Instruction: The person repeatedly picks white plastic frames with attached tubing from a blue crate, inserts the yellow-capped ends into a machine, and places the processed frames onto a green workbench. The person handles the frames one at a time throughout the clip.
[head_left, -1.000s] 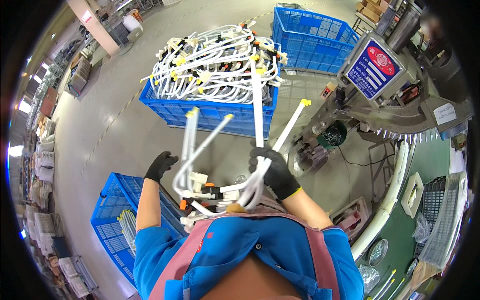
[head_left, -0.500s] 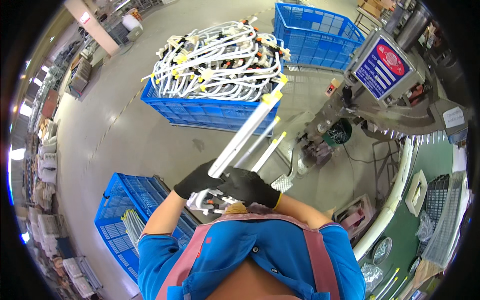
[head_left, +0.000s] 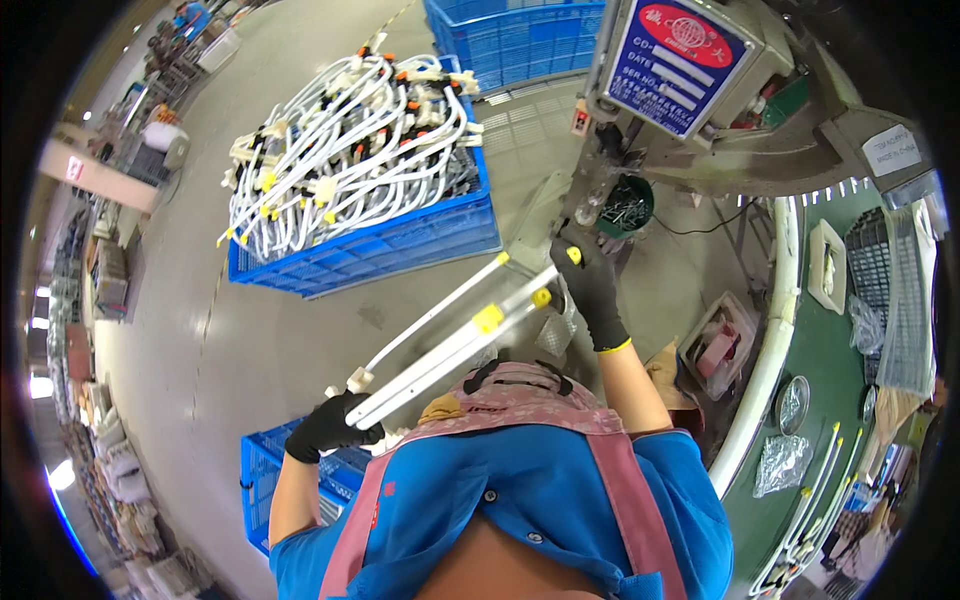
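Note:
A white tubular frame [head_left: 430,375] with yellow end pieces slants across my front, from lower left up to the machine. My left hand [head_left: 335,425], in a black glove, is closed round its near end. The black-gloved right hand [head_left: 592,288] grips the far end, where a yellow tip shows beside the fingers. A thinner white tube [head_left: 435,312] with a yellow tip runs alongside the frame. That far end lies close to the lower part of the press-like machine [head_left: 605,190]; whether they touch, I cannot tell.
A blue crate [head_left: 370,265] heaped with bent white tubes [head_left: 350,150] stands ahead. Behind it is another blue crate [head_left: 520,45]; a third [head_left: 262,480] sits by my left arm. A green bin [head_left: 628,205] of small metal parts is under the machine. On the right runs a green worktable [head_left: 745,510].
My hands have moved apart, the right one up to the frame's far end by the machine. The frame has tipped lower and rightward, and my view has turned right.

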